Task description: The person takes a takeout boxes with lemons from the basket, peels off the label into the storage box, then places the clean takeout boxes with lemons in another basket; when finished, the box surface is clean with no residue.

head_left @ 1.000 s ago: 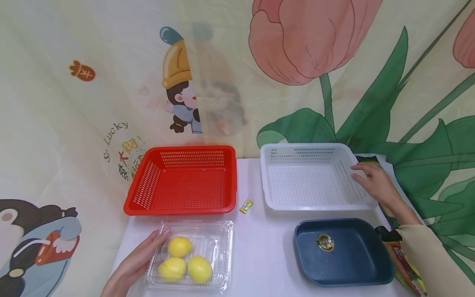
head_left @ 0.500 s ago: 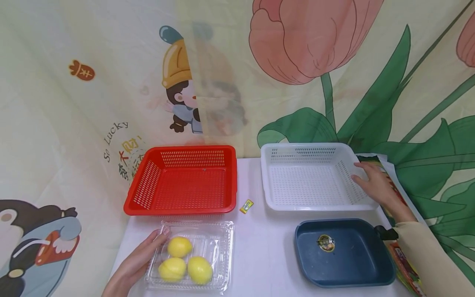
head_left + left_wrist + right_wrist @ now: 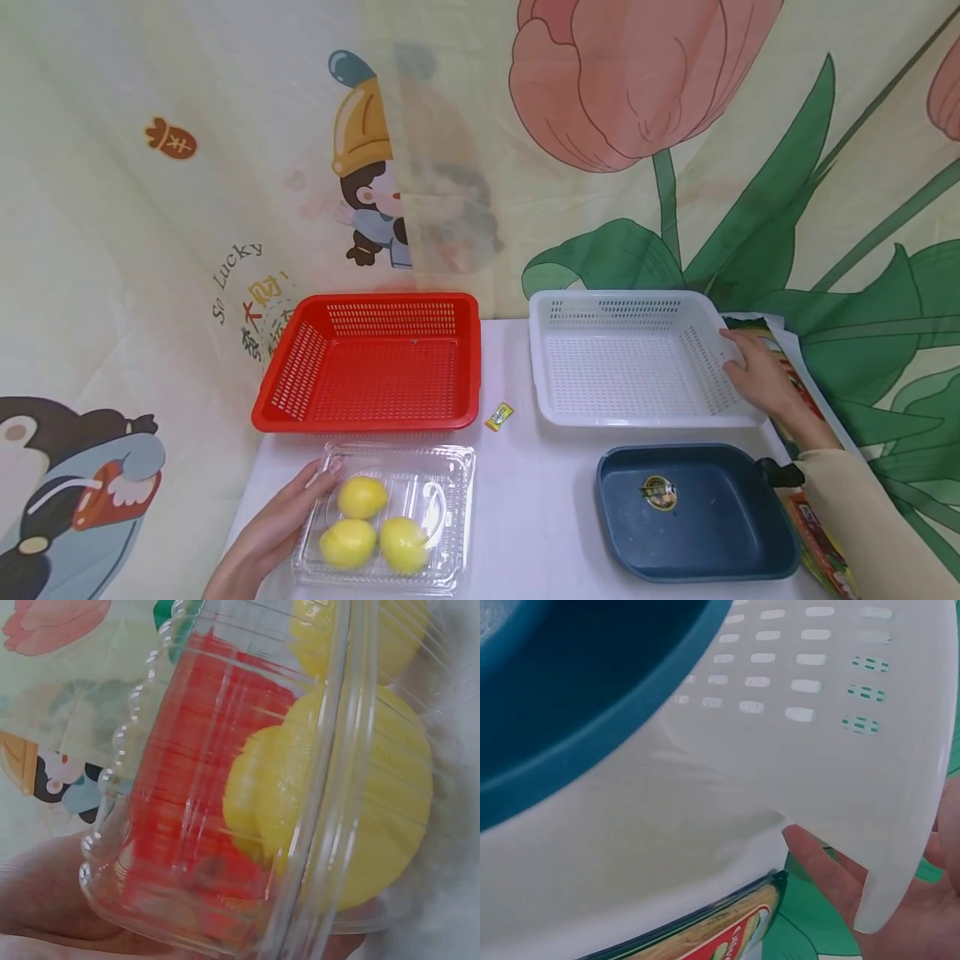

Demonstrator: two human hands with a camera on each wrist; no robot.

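Observation:
My left hand (image 3: 281, 517) holds the left side of a clear plastic clamshell box (image 3: 442, 500), its fingertips at the far left corner. Inside the box lie three yellow lemons (image 3: 363, 497), also seen through the ribbed plastic wall in the left wrist view, where part of the hand is hidden behind the box. My right hand (image 3: 768, 383) grips the right rim of a white perforated plastic basket (image 3: 630, 418). In the right wrist view one finger (image 3: 821, 866) reaches under the basket's rim, with the rest of the hand on the outer side.
A red perforated basket (image 3: 390, 421) stands at the back left. Between the baskets lies a small yellow packet (image 3: 498, 417). A dark blue tub (image 3: 697, 533) with a round sticker is at front right, beside colourful packaging (image 3: 821, 537). A printed curtain (image 3: 465, 142) hangs behind.
The right hand has shifted slightly right and its fingers have drawn in on the white basket's rim. The left hand and the box with the lemons stay nearly in place.

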